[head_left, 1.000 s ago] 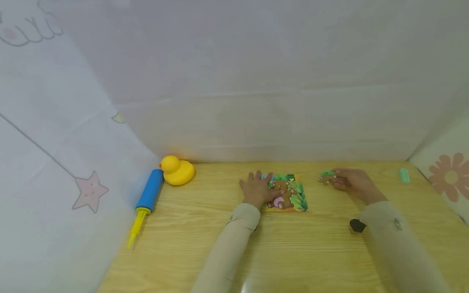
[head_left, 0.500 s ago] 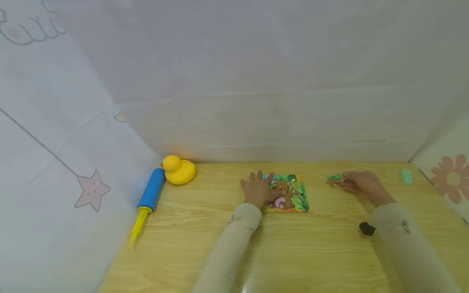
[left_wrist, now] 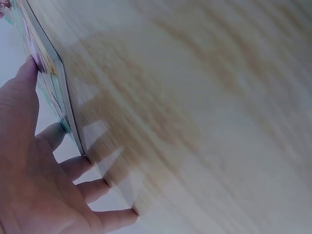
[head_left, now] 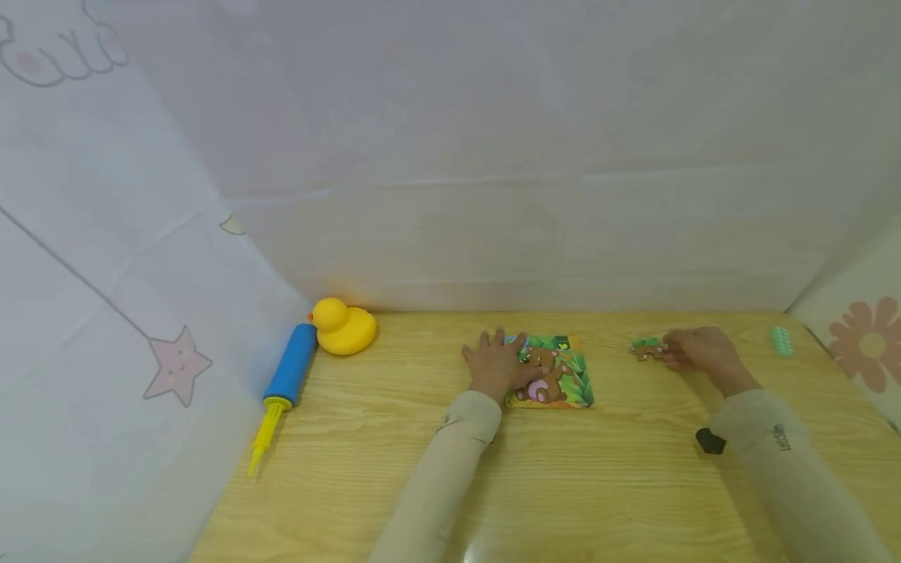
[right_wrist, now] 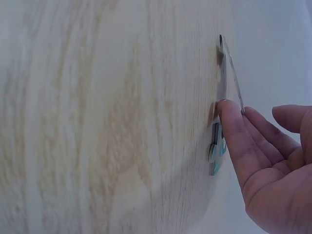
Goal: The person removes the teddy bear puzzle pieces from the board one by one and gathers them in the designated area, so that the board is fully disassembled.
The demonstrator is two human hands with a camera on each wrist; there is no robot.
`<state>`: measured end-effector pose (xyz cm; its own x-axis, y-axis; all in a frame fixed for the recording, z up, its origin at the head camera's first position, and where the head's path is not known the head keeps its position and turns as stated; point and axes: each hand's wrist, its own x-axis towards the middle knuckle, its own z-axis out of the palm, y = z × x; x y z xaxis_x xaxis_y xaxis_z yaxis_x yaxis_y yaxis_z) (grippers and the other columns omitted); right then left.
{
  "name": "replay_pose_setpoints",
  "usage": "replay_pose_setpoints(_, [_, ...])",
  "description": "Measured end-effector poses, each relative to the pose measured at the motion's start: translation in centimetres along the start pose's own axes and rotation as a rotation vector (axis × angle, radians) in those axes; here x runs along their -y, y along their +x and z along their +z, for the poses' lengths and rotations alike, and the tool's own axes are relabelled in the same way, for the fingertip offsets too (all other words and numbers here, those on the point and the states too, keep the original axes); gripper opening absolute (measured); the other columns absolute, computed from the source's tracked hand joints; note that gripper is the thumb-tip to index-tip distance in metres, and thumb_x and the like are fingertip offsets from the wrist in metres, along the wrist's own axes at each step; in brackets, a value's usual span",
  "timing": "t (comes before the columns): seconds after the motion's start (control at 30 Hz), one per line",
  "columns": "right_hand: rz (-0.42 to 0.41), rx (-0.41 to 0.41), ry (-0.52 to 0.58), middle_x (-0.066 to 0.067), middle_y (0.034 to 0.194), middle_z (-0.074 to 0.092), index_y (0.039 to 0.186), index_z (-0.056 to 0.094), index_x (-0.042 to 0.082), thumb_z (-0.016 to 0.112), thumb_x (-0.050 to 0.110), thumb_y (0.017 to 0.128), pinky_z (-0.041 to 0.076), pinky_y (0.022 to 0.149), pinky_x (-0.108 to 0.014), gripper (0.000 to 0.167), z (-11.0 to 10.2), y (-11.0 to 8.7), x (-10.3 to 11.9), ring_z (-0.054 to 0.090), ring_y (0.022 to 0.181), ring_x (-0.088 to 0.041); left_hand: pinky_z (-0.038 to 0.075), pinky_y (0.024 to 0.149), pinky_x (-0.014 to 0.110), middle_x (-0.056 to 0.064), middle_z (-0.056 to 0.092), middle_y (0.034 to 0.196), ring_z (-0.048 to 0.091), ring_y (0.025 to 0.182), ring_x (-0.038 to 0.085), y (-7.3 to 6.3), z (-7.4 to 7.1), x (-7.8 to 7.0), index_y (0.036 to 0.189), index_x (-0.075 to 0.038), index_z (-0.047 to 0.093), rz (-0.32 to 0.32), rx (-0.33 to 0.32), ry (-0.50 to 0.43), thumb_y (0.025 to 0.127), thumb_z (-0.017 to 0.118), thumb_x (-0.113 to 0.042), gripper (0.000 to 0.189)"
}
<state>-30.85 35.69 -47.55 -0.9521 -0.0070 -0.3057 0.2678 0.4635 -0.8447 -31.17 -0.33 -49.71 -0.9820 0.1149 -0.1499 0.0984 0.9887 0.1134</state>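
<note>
My left hand (head_left: 495, 366) lies with spread fingers on the left part of a bear-picture jigsaw board (head_left: 580, 395), its thumb across the picture. In the left wrist view, the thumb and forefinger touch the board while other fingertips press the tabletop. Off to the right, my right hand (head_left: 706, 353) holds a brown-and-green jigsaw piece (head_left: 646, 351) at its fingertips. The right wrist view has this piece (right_wrist: 233, 73) edge-on and tilted, one end raised at the fingers, with the thumb apart. Another flat jigsaw piece (right_wrist: 216, 151) lies on the wood beside the fingers.
A yellow rubber duck (head_left: 345, 328) sits at the back left, against a blue-and-yellow hand pump (head_left: 290, 375). At the far right lies a small pale-green studded block (head_left: 782, 342). A white printed cloth (head_left: 450, 195) walls off the table's back and sides.
My right hand has shifted a little to the right, with the jigsaw piece moving along at its fingertips. The left hand stays put on the board.
</note>
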Motion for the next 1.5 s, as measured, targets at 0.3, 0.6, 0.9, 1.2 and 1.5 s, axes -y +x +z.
replay_pose_setpoints(0.3, [-0.019,-0.001,-0.011,-0.033,0.140,0.055,0.145,0.037,-0.020,0.035,0.035,0.111,0.061,0.087,-0.031,0.065,-0.3,-0.3,-0.1,0.073,0.089,-0.002,0.026,0.116,0.071,0.000,0.028,0.169,0.024,0.157,0.032,-0.2,-0.4,0.0,0.157,-0.049,0.030,-0.002,-0.002,-0.009,0.081,0.049,-0.088,0.087])
replay_pose_setpoints(0.6, [-0.039,0.013,0.002,-0.034,0.141,0.054,0.146,0.036,-0.020,0.035,0.034,0.111,0.061,0.087,-0.029,0.064,-0.4,-0.6,-0.4,0.073,0.090,-0.002,0.025,0.116,0.071,0.000,0.028,0.168,0.025,0.156,0.031,-0.3,0.0,0.0,0.157,-0.048,0.030,0.009,-0.010,-0.005,0.083,0.048,-0.087,0.085])
replay_pose_setpoints(0.9, [-0.079,-0.004,0.026,-0.029,0.139,0.058,0.148,0.039,-0.014,0.042,0.037,0.110,0.061,0.088,-0.030,0.064,0.2,0.1,-0.7,0.074,0.092,-0.002,0.023,0.117,0.072,0.002,0.026,0.169,0.022,0.157,0.033,-0.2,0.2,0.0,0.157,-0.047,0.030,0.015,-0.007,-0.033,0.083,0.048,-0.087,0.086])
replay_pose_setpoints(1.2, [-0.138,0.032,0.010,-0.034,0.146,0.049,0.148,0.042,-0.011,0.038,0.037,0.110,0.059,0.091,-0.027,0.062,2.8,1.0,2.0,0.072,0.098,-0.003,0.009,0.119,0.074,0.005,0.017,0.172,0.010,0.159,0.036,0.0,0.1,0.4,0.159,-0.044,0.027,0.011,0.029,-0.131,0.090,0.048,-0.080,0.081])
replay_pose_setpoints(1.5, [-0.104,0.035,0.087,-0.032,0.146,0.050,0.150,0.043,-0.007,0.040,0.035,0.110,0.055,0.100,-0.039,0.058,5.2,1.6,4.0,0.073,0.108,-0.015,0.014,0.117,0.075,0.009,0.022,0.170,0.014,0.157,0.041,0.2,-0.4,0.6,0.160,-0.037,0.029,0.048,0.020,-0.195,0.091,0.048,-0.078,0.082])
